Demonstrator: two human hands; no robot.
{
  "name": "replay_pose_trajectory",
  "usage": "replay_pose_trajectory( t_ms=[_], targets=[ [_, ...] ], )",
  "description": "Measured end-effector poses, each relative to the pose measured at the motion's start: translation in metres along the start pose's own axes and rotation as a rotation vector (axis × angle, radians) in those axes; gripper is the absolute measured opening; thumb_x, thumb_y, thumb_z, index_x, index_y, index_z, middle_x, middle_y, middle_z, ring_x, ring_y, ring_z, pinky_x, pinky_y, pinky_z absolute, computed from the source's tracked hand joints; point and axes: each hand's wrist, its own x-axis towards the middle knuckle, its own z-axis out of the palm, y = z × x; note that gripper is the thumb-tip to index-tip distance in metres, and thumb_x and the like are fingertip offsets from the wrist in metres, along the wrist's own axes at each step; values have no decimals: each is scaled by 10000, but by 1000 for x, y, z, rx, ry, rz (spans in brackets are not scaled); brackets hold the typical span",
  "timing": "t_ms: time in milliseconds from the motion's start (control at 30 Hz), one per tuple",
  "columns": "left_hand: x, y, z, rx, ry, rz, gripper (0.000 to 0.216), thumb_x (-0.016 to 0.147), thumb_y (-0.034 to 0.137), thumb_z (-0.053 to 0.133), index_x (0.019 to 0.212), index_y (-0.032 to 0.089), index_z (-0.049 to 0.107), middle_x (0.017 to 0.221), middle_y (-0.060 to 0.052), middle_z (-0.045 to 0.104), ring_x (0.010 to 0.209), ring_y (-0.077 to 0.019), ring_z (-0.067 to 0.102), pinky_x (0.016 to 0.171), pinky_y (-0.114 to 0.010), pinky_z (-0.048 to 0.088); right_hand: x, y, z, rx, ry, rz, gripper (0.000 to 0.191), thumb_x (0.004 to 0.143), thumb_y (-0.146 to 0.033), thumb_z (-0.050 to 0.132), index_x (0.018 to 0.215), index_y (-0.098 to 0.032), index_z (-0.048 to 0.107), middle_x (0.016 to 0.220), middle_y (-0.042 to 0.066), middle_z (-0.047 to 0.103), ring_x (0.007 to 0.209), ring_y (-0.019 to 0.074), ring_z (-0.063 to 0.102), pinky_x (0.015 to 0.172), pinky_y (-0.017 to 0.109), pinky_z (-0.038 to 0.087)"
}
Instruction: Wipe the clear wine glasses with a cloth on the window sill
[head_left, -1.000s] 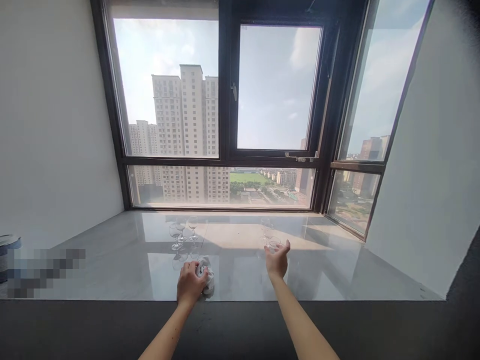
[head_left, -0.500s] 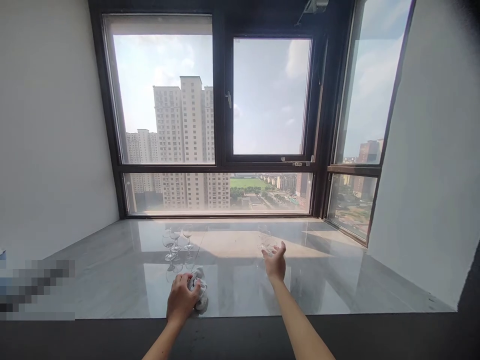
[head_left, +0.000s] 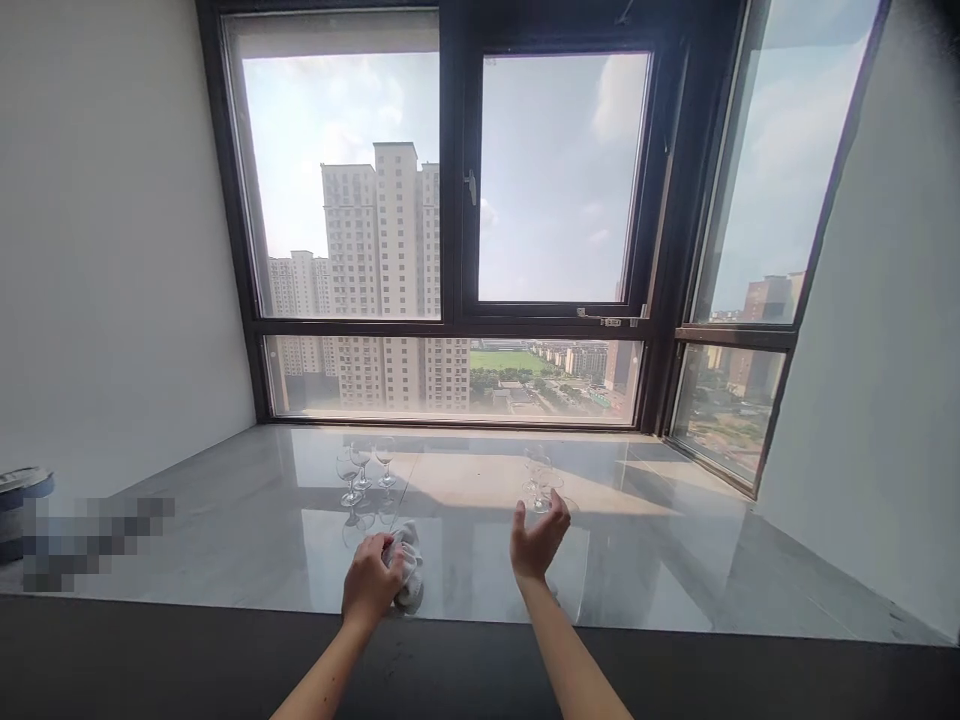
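Note:
My left hand (head_left: 370,577) is closed around a crumpled grey-white cloth (head_left: 408,560) near the sill's front edge. Whether anything is wrapped inside the cloth is hidden. Farther right, my right hand (head_left: 539,542) is raised with thumb and fingers apart, holding nothing that I can see. Just beyond its fingertips stands a clear stemmed glass (head_left: 538,490), and behind that one is another, faint against the bright stone. Three more wine glasses (head_left: 349,472) stand upright in a group beyond my left hand.
The glossy grey stone sill (head_left: 247,540) reflects the window and ends in a straight front edge. A dark-framed window (head_left: 454,325) rises behind it, with walls on both sides. At the far left stands a round container (head_left: 27,488), partly blurred out.
My right hand has drawn back and slightly left from the nearer right-hand glass, its fingers spreading. The left hand stays on the cloth. The view has shifted a little, showing the container at left.

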Motion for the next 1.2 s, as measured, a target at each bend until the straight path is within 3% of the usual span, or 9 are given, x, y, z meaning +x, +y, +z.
replay_pose_trajectory(
  t_ms=[100,167,233,333,400,667,867,1000,1200],
  targets=[
    [-1,4,-6,-195,-151,-6,275,850,394,406,907,240,626,886,-32,689,794,-185,635,718,-272,443,-44,-34,11,203,-339,-95,559,917,-434,378,1404,-184,263,1278,152,501,1175,258,490,969,415,401],
    [-2,4,-9,-288,-212,13,276,847,362,400,922,245,639,920,-27,702,825,-185,645,734,-268,452,-72,-56,20,284,-603,-150,619,902,-413,445,1443,-214,218,1292,129,519,1170,247,511,956,391,420],
    [-2,1,-8,-278,-140,37,280,825,334,419,956,239,648,1002,-44,695,938,-207,635,800,-291,461,-94,-72,30,299,-789,-222,696,866,-381,522,1470,-230,211,1331,120,511,1197,256,504,969,382,411],
    [1,-6,-4,-133,96,26,296,814,324,421,980,201,634,1051,-88,662,1048,-247,584,903,-359,442,-113,-82,42,218,-908,-282,717,826,-303,554,1478,-218,266,1280,122,562,1162,269,532,975,386,395],
    [3,-9,-1,-46,160,-5,286,837,325,383,924,185,617,984,-100,656,1009,-257,577,904,-381,433,-118,-80,47,129,-933,-300,732,793,-255,563,1474,-205,300,1211,124,605,1113,274,557,963,387,394],
    [-1,-1,0,73,94,13,227,848,345,404,805,204,577,850,-69,618,887,-235,566,805,-341,418,-100,-64,40,-130,-929,-401,721,727,-82,510,1427,-196,380,1178,132,623,1073,272,564,921,374,394],
    [6,-7,2,4,8,-56,198,825,312,436,783,206,598,862,-63,639,882,-209,575,799,-311,418,-74,-28,28,-300,-802,-287,620,775,-4,405,1378,-145,432,1144,139,627,1051,263,562,871,331,412],
    [43,-17,-10,68,-16,-133,193,832,274,428,814,211,610,917,-62,653,907,-186,584,806,-281,420,-72,-13,24,-268,-724,-257,609,817,5,362,1403,-157,391,1191,110,594,1122,232,524,863,277,418],
    [117,-49,-34,408,-150,-290,236,803,322,487,890,202,671,1147,-129,605,1078,-308,554,875,-397,424,-74,-15,26,-213,-709,-286,634,791,15,371,1402,-156,379,1176,99,584,1119,232,499,903,294,409]
  ],
)
